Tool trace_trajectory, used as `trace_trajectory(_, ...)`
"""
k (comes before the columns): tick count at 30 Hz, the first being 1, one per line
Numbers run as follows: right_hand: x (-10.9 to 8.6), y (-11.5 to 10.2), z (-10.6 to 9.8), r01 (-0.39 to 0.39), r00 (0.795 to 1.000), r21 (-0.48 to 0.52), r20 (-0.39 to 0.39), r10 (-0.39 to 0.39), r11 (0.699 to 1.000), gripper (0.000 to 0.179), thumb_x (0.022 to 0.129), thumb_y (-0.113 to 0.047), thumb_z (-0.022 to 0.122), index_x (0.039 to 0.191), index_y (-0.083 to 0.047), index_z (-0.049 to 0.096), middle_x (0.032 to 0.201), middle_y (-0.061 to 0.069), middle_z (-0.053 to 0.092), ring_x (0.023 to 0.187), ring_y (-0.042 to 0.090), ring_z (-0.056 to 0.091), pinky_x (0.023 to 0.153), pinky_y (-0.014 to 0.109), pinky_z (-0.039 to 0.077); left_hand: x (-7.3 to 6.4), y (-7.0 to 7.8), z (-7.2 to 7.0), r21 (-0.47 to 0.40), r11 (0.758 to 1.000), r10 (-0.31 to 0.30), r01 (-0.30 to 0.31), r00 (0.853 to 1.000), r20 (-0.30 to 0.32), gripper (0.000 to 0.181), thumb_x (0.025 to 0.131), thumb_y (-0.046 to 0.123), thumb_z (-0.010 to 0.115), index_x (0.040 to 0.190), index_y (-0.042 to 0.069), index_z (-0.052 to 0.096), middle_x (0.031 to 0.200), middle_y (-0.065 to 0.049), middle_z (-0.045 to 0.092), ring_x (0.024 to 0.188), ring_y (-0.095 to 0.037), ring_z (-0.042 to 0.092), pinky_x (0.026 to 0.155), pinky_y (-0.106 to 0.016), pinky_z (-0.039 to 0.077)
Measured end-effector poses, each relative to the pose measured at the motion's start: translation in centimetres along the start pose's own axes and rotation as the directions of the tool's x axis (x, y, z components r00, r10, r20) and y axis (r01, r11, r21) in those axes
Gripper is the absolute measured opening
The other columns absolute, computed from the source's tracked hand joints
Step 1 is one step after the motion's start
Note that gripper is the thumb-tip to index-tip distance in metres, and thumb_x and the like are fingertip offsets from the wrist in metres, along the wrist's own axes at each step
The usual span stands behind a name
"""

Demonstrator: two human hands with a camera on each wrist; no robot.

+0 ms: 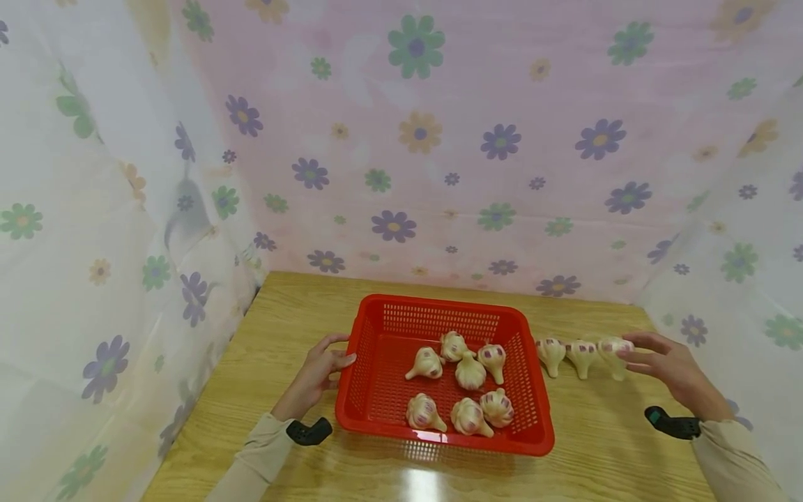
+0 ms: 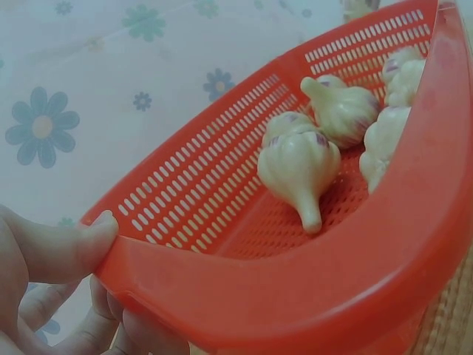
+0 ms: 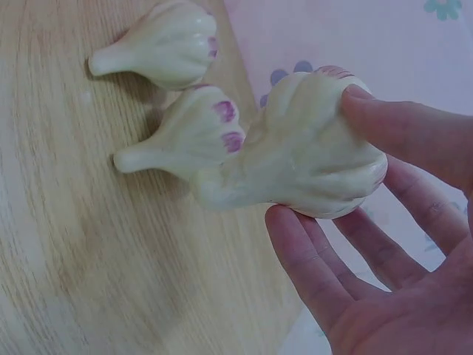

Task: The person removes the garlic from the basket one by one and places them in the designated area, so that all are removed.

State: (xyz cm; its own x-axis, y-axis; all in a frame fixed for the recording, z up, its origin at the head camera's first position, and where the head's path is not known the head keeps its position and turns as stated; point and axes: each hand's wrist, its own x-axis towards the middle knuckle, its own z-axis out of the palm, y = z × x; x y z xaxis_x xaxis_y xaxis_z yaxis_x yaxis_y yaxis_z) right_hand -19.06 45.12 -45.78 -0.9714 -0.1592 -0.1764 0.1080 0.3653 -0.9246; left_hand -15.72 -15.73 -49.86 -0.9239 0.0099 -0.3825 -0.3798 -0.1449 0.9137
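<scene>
- While the left hand is pinching the rim of the red basket, thumb above and fingers below, the right hand is gripping a garlic bulb between its thumb and fingertips.
- Two loose bulbs are lying on the wooden table, between the gripped bulb and the red basket.
- Seven more bulbs are resting inside it.

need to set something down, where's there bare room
Bare tabletop lies right of the basket, on the near side of two loose garlic bulbs, and left of the left hand. The basket's left floor is free. Crowded: the basket's middle and right, with seven bulbs, and beside the right hand, which holds another bulb.
</scene>
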Motion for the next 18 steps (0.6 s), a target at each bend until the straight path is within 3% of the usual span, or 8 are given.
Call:
trace_trajectory(10,0.6,2.4,-0.7,-0.034,0.999,0.015,-0.019,0.034,0.999,0.025,0.095,-0.015,0.058,0.114,-0.032,0.055,0.103,-0.025,0.054,0.088,-0.001,0.062,0.075,0.03,0.053,-0.1,0.1,0.0,-0.012,1.0,0.009,-0.008,0.999,0.042,0.049,0.087,0.009,0.066,0.132,0.013,0.048,0.111,-0.018,0.059,0.085,-0.025,0.063,0.065,-0.04,0.053)
trace_trajectory(18,1.9,5.2,-0.2,-0.005,0.994,-0.072,-0.112,-0.003,0.997,0.024,0.092,-0.018,0.063,0.115,-0.023,0.056,0.103,-0.024,0.049,0.085,-0.007,0.057,0.075,0.033,0.054,0.0,0.0,-0.1,-0.016,1.0,0.003,-0.002,1.0,0.029,0.047,0.087,0.008,0.065,0.131,0.014,0.048,0.108,-0.017,0.06,0.084,-0.025,0.063,0.066,-0.04,0.053)
